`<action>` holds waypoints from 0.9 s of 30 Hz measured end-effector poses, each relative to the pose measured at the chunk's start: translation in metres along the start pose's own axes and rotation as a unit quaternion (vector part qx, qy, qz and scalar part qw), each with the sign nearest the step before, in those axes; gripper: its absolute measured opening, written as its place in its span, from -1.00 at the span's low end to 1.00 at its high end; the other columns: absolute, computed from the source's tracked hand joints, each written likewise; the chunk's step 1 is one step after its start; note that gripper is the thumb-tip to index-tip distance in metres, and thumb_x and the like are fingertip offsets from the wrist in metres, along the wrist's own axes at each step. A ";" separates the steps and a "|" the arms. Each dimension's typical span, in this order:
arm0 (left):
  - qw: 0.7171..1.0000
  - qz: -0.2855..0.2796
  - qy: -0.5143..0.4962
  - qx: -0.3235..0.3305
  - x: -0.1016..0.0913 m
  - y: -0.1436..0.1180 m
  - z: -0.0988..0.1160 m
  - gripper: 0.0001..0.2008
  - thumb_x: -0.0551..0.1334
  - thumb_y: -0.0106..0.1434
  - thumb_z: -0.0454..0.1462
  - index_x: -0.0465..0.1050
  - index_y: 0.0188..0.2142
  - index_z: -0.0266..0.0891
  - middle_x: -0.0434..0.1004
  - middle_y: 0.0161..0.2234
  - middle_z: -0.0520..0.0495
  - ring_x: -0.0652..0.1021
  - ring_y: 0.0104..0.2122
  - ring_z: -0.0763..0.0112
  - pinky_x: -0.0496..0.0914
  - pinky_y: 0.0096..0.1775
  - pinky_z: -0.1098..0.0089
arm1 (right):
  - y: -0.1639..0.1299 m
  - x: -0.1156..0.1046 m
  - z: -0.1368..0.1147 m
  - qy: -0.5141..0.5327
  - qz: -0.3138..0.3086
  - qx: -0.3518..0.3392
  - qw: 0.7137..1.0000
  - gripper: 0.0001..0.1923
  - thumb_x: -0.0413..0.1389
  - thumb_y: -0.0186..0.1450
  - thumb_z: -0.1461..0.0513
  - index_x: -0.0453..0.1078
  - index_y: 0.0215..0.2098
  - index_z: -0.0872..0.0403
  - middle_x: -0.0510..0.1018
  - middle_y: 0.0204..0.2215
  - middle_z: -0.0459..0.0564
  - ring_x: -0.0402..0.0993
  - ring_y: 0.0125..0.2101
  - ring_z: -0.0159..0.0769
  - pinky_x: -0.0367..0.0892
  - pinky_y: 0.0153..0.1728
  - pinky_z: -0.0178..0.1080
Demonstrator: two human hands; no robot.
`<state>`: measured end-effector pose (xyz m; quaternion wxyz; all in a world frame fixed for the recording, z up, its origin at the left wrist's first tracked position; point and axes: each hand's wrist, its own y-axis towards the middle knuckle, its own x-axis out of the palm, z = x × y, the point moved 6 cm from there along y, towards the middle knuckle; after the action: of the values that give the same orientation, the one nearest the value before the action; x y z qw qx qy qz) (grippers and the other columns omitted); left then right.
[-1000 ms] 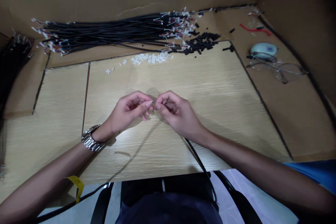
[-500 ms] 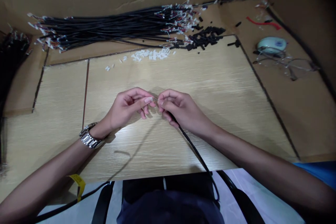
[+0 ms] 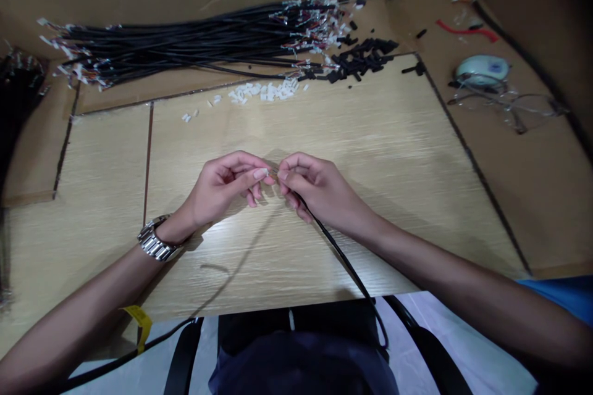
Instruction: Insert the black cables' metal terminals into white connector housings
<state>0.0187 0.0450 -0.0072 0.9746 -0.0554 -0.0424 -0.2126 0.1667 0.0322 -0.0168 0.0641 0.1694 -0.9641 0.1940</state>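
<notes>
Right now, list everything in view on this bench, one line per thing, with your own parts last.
black cable: one, black, runs from the right hand down past the near table edge
cable bundle: many, black with white and coloured ends, far side along the cardboard wall
white connectors: a small heap plus a few strays, white, in front of the bundle
black sleeves: a heap, black, far right of the bundle
glasses: one pair, clear, far right
oval object: one, pale blue-green, behind the glasses
red piece: one, red, far right corner
table: one, light wood
wristwatch: one, silver, left wrist
left hand: fingertips pinched at the cable's end
right hand: holds the black cable
</notes>
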 end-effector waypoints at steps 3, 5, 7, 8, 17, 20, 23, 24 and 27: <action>1.000 0.004 0.002 0.007 0.000 0.000 0.001 -0.87 0.32 0.28 -0.29 0.54 -0.20 -0.32 0.64 -0.37 -0.08 0.56 -0.54 0.54 0.52 -0.52 0.56 | 0.000 0.000 0.000 -0.010 0.001 0.002 1.000 -0.90 0.12 0.30 0.23 0.30 -0.36 0.06 0.34 -0.63 -0.24 0.17 -0.76 -0.56 0.14 -0.84 -0.48; 1.000 0.003 0.003 0.012 0.000 0.000 0.002 -0.87 0.32 0.27 -0.30 0.55 -0.20 -0.32 0.65 -0.36 -0.08 0.56 -0.54 0.55 0.53 -0.51 0.56 | -0.001 0.000 0.000 -0.014 -0.001 -0.003 1.000 -0.90 0.11 0.31 0.22 0.30 -0.35 0.06 0.35 -0.61 -0.23 0.18 -0.75 -0.56 0.14 -0.84 -0.47; 1.000 0.001 0.006 0.013 0.000 0.000 0.003 -0.88 0.32 0.27 -0.31 0.55 -0.21 -0.32 0.66 -0.35 -0.09 0.57 -0.54 0.54 0.53 -0.51 0.56 | -0.001 0.000 -0.001 -0.018 -0.001 -0.026 0.999 -0.90 0.11 0.31 0.22 0.31 -0.35 0.07 0.36 -0.58 -0.22 0.19 -0.73 -0.56 0.13 -0.82 -0.48; 1.000 0.001 0.009 0.013 0.000 0.000 0.003 -0.88 0.32 0.27 -0.31 0.56 -0.20 -0.31 0.66 -0.35 -0.09 0.57 -0.54 0.54 0.54 -0.51 0.56 | -0.002 0.000 -0.002 -0.022 0.000 -0.044 0.999 -0.90 0.12 0.31 0.23 0.31 -0.35 0.08 0.37 -0.56 -0.22 0.20 -0.73 -0.58 0.13 -0.81 -0.49; 0.999 0.010 0.043 0.001 0.001 -0.006 0.001 -0.85 0.36 0.24 -0.31 0.51 -0.19 -0.29 0.67 -0.34 -0.09 0.66 -0.36 0.40 0.58 -0.42 0.55 | -0.001 -0.001 -0.002 -0.015 -0.005 -0.034 0.999 -0.91 0.09 0.32 0.25 0.30 -0.35 0.07 0.34 -0.59 -0.23 0.17 -0.73 -0.57 0.12 -0.81 -0.48; 0.998 0.013 0.061 0.011 0.003 -0.008 0.002 -0.85 0.34 0.26 -0.29 0.48 -0.20 -0.30 0.67 -0.32 -0.10 0.67 -0.29 0.35 0.59 -0.39 0.51 | 0.000 -0.002 0.001 -0.024 -0.013 -0.002 1.000 -0.93 0.07 0.32 0.26 0.30 -0.35 0.06 0.34 -0.59 -0.22 0.16 -0.74 -0.54 0.14 -0.83 -0.45; 0.997 0.016 0.081 0.013 0.004 -0.009 0.002 -0.83 0.33 0.27 -0.27 0.48 -0.18 -0.30 0.66 -0.27 -0.14 0.66 -0.24 0.32 0.61 -0.36 0.48 | 0.000 -0.002 -0.001 -0.048 -0.015 -0.032 0.998 -0.92 0.07 0.33 0.25 0.30 -0.35 0.07 0.33 -0.59 -0.23 0.17 -0.73 -0.54 0.14 -0.81 -0.44; 0.997 0.014 0.081 0.013 0.005 -0.009 0.003 -0.83 0.33 0.27 -0.27 0.47 -0.18 -0.30 0.65 -0.26 -0.14 0.66 -0.23 0.31 0.61 -0.36 0.47 | -0.001 -0.002 -0.004 -0.066 -0.011 -0.061 0.996 -0.91 0.07 0.33 0.24 0.30 -0.35 0.08 0.33 -0.59 -0.22 0.18 -0.72 -0.54 0.15 -0.78 -0.44; 0.998 0.012 0.059 0.010 0.004 -0.009 0.005 -0.82 0.31 0.29 -0.24 0.44 -0.16 -0.29 0.63 -0.26 -0.12 0.66 -0.27 0.33 0.60 -0.40 0.46 | -0.008 -0.003 -0.018 -0.158 0.019 -0.182 0.970 -0.91 0.08 0.35 0.25 0.32 -0.33 0.10 0.40 -0.52 -0.17 0.30 -0.59 -0.51 0.20 -0.64 -0.44</action>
<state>0.0187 0.0356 -0.0013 0.9784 -0.0333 0.0133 -0.2037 0.1733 0.0328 0.0021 -0.0635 0.1652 -0.9841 -0.0125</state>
